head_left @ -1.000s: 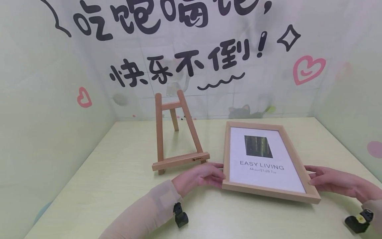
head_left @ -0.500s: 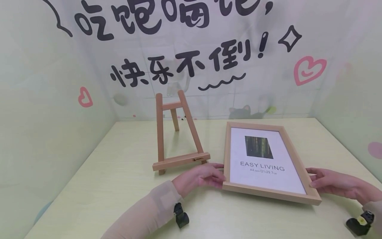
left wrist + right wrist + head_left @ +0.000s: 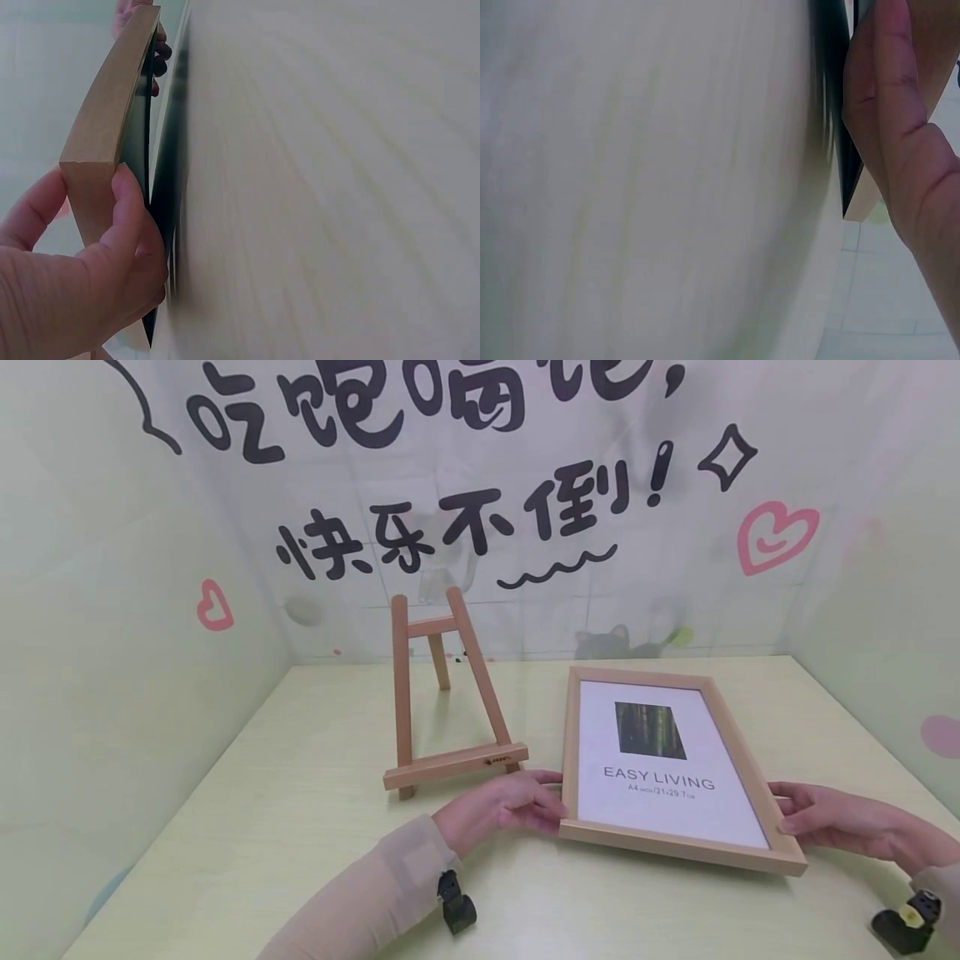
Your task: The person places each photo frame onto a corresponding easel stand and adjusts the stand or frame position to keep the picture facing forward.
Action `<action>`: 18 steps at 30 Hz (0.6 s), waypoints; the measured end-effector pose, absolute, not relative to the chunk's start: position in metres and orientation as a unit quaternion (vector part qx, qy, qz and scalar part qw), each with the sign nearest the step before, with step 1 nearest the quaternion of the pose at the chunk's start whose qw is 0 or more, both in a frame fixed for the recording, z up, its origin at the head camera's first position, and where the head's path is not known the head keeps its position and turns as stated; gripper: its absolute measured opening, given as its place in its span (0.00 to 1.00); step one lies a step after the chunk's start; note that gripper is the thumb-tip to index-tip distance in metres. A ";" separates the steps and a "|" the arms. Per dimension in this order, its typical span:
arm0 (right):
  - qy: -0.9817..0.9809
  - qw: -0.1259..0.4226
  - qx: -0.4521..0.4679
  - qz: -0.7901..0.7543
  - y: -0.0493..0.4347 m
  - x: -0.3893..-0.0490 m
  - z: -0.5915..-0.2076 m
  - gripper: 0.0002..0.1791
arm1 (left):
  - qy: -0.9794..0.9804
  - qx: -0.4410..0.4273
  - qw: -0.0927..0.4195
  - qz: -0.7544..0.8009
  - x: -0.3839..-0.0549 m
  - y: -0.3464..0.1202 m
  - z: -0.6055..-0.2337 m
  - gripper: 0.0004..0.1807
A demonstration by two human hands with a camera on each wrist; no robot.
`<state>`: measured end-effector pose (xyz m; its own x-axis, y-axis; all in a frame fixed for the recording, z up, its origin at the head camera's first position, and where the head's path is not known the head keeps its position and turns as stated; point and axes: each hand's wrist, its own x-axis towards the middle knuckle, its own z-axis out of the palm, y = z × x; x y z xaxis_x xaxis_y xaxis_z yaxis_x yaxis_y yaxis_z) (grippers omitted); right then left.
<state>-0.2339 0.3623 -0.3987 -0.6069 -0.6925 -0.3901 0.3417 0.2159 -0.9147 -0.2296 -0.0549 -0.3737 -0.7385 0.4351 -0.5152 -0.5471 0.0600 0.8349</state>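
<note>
A light wooden picture frame (image 3: 682, 847) holds a white "EASY LIVING" sheet with a small forest photo. Its near edge is raised a little off the table. At its left side my left hand (image 3: 510, 802) grips the frame, thumb on one face and fingers curled behind, as the left wrist view shows at the frame's corner (image 3: 97, 187). My right hand (image 3: 847, 818) holds the opposite side, thumb at the front edge. In the right wrist view this hand (image 3: 922, 157) covers much of the frame's side. A small wooden easel (image 3: 456, 765) stands upright left of the frame, bearing nothing.
Pale wood-grain table (image 3: 300, 810) lies under everything. A printed cloth wall (image 3: 525, 627) with large dark lettering closes off the back, and light side walls (image 3: 135, 677) rise left and right. The easel's right foot is close behind my left hand.
</note>
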 end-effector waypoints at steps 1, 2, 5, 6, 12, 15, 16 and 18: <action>0.659 0.421 -0.133 -0.608 0.362 -0.234 -0.399 0.45 | 0.632 -0.044 0.360 0.685 -0.230 -0.055 -0.374 0.36; 0.664 0.419 -0.132 -0.605 0.362 -0.234 -0.399 0.46 | 0.630 -0.045 0.360 0.686 -0.230 -0.055 -0.375 0.37; 0.679 0.413 -0.126 -0.594 0.361 -0.234 -0.398 0.47 | 0.628 -0.046 0.361 0.688 -0.230 -0.054 -0.376 0.37; 0.683 0.411 -0.122 -0.591 0.361 -0.234 -0.398 0.47 | 0.627 -0.047 0.361 0.688 -0.230 -0.054 -0.376 0.37; 0.685 0.408 -0.111 -0.593 0.360 -0.232 -0.399 0.47 | 0.622 -0.047 0.362 0.693 -0.228 -0.055 -0.378 0.38; 0.682 0.408 -0.115 -0.595 0.361 -0.232 -0.399 0.48 | 0.622 -0.047 0.360 0.694 -0.227 -0.055 -0.378 0.38; 0.680 0.409 -0.117 -0.597 0.361 -0.232 -0.400 0.48 | 0.621 -0.046 0.359 0.695 -0.227 -0.055 -0.378 0.38; 0.679 0.410 -0.120 -0.597 0.362 -0.232 -0.400 0.49 | 0.624 -0.045 0.354 0.695 -0.226 -0.055 -0.377 0.39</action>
